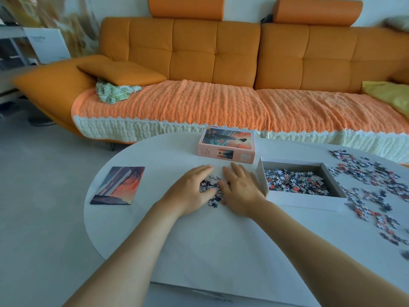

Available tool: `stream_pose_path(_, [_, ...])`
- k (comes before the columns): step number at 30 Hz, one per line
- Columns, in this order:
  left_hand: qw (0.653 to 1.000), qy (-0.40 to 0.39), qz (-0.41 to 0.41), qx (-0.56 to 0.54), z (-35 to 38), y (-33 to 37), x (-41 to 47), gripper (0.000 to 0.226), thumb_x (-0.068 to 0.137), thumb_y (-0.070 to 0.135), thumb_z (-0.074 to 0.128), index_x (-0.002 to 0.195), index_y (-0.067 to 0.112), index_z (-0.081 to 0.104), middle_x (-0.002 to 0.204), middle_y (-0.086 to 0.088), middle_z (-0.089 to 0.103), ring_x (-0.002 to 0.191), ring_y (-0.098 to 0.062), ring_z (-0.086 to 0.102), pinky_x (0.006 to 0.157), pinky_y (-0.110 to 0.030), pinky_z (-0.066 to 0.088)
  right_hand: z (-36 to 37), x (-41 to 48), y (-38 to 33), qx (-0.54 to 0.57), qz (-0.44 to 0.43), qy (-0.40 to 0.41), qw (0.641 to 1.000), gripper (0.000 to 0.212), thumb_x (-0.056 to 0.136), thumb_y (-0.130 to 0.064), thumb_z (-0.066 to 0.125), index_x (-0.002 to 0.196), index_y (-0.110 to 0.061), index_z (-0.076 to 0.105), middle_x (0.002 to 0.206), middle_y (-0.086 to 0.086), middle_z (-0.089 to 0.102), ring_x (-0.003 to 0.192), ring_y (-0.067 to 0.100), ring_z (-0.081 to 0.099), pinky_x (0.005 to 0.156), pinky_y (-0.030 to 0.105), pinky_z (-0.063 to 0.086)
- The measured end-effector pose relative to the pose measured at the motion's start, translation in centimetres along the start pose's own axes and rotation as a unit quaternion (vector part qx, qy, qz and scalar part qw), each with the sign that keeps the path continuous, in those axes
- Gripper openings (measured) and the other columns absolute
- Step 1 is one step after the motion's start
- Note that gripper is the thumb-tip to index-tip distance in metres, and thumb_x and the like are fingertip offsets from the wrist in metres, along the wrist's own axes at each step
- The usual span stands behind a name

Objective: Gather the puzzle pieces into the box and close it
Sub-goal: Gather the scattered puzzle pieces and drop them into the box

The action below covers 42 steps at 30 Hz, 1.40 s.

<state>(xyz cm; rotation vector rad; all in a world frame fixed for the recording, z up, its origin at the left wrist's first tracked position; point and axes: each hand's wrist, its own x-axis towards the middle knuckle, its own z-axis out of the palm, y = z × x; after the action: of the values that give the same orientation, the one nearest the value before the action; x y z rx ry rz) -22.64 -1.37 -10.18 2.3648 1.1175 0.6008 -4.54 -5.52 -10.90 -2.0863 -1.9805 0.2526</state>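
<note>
1. Head view, hands: the left hand (190,189) and right hand (241,191) lie palm down on the table (199,244), fingers straight and released, gripping nothing. They flank a small heap of pieces (213,201), and their inner edges touch it from either side.
2. Head view, heap: its pieces are thin, knobbed cardboard shapes in dark blue, white and a little orange, lying loose and overlapping. Part of the heap is hidden under the hands.
3. Head view, box: the box base (301,203) is a shallow white cardboard rectangle, open at the top and just right of the right hand. A jumbled layer of boxed pieces (294,181) covers its floor.
4. Head view, lid: the printed lid (225,141) is pink-orange with a glossy sunset picture. It sits on the table beyond the hands, apart from the base.
5. Head view, loose pieces: the scattered pieces (376,187) spread in a wide, ragged band on the tabletop right of the box.
6. Head view, surroundings: the table is smooth, matte white with a rounded left end. A flat picture card (118,185) lies near that end.
7. Head view, background: an orange tufted sofa (199,52) carries a nubbly knitted throw (177,103), orange with a cream border.
</note>
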Motion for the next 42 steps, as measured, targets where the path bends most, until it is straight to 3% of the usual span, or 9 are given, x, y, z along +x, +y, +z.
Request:
stream_pose_path(3, [0.994,-0.035,0.000,0.106,-0.5,-0.6,-0.5,0.088,0.088,0.067,0.045,0.155,0.020,0.015,0.163,0.005,0.010,0.149,-0.010,0.004,0.121,-0.030,0.002,0.0,-0.1,-0.8,-0.027,-0.022,-0.064,0.997,0.061,0.100,-0.046,0.018,0.155,-0.021,0.007,0.163,0.001,-0.002,0.149,0.018,-0.007,0.121,0.045,-0.003])
stream_pose_path(7, [0.981,-0.123,-0.017,0.151,-0.3,-0.5,-1.8,0.130,0.057,0.098,0.022,0.156,0.017,0.001,0.163,0.004,-0.004,0.149,-0.009,-0.008,0.121,-0.032,-0.001,0.2,-0.6,-2.3,-0.017,-0.101,-0.070,0.992,0.057,0.102,-0.038,0.025,0.155,-0.021,0.012,0.163,0.001,0.004,0.150,0.016,0.000,0.121,0.038,0.000])
stream_pose_path(19, [0.970,-0.140,0.004,0.198,2.9,6.3,-6.6,0.072,0.102,0.050,0.023,0.153,0.013,-0.011,0.162,-0.001,-0.015,0.148,-0.011,-0.015,0.117,-0.023,-0.012,-0.8,-9.1,1.1,0.018,-0.149,-0.064,0.987,0.057,0.104,-0.036,0.027,0.156,-0.020,0.010,0.163,-0.003,0.008,0.149,0.012,0.002,0.117,0.023,-0.003])
stream_pose_path(27, [0.971,-0.167,0.034,0.169,7.1,12.8,-7.0,0.076,0.101,0.055,0.022,0.153,0.013,-0.012,0.162,-0.004,-0.012,0.148,-0.013,-0.013,0.116,-0.022,-0.012,-3.5,-14.3,7.1,0.063,-0.164,-0.054,0.983,0.054,0.103,-0.026,0.036,0.154,-0.021,0.020,0.161,-0.006,0.018,0.148,0.011,0.009,0.122,0.028,0.007])
stream_pose_path(31, [0.970,-0.175,0.067,0.152,8.2,15.0,-6.2,0.073,0.103,0.049,0.027,0.154,0.014,-0.011,0.163,-0.002,-0.011,0.148,-0.011,-0.011,0.112,-0.018,-0.013,-4.4,-15.2,10.5,0.128,-0.162,-0.014,0.978,0.049,0.099,-0.019,0.047,0.147,-0.023,0.039,0.154,-0.009,0.034,0.144,0.007,0.024,0.119,0.022,0.016])
stream_pose_path(34, [0.968,-0.192,0.080,0.140,8.8,16.0,-5.5,0.073,0.103,0.047,0.030,0.154,0.016,-0.011,0.163,0.000,-0.011,0.148,-0.009,-0.011,0.110,-0.016,-0.013,-5.0,-15.2,12.6,0.158,-0.124,0.052,0.978,0.039,0.097,-0.017,0.051,0.136,-0.019,0.056,0.142,-0.004,0.052,0.133,0.008,0.044,0.113,0.024,0.031])
stream_pose_path(36, [0.969,-0.193,0.083,0.127,9.3,16.4,-4.9,0.073,0.102,0.048,0.031,0.154,0.016,-0.010,0.163,0.001,-0.009,0.148,-0.008,-0.009,0.112,-0.017,-0.010,-5.3,-15.0,13.3,0.157,-0.120,0.088,0.976,0.031,0.097,-0.016,0.052,0.127,-0.017,0.063,0.128,-0.003,0.062,0.118,0.009,0.056,0.105,0.016,0.038])
stream_pose_path(38, [0.973,-0.192,0.081,0.100,9.9,16.9,-4.2,0.075,0.101,0.049,0.033,0.155,0.016,-0.008,0.163,0.001,-0.005,0.148,-0.007,-0.006,0.115,-0.019,-0.005,-5.6,-14.8,13.8,0.177,-0.106,0.105,0.973,0.027,0.095,-0.013,0.055,0.119,-0.017,0.068,0.117,-0.005,0.066,0.107,0.006,0.060,0.096,0.011,0.040])
stream_pose_path(42, [0.974,-0.216,0.061,0.031,10.4,17.9,-2.9,0.075,0.100,0.049,0.039,0.156,0.023,-0.004,0.163,0.008,0.001,0.148,-0.005,0.000,0.118,-0.023,0.003,-7.2,-14.4,15.1,0.209,-0.033,0.107,0.971,0.027,0.092,-0.008,0.057,0.111,-0.021,0.072,0.106,-0.013,0.068,0.098,0.002,0.062,0.094,0.019,0.048])
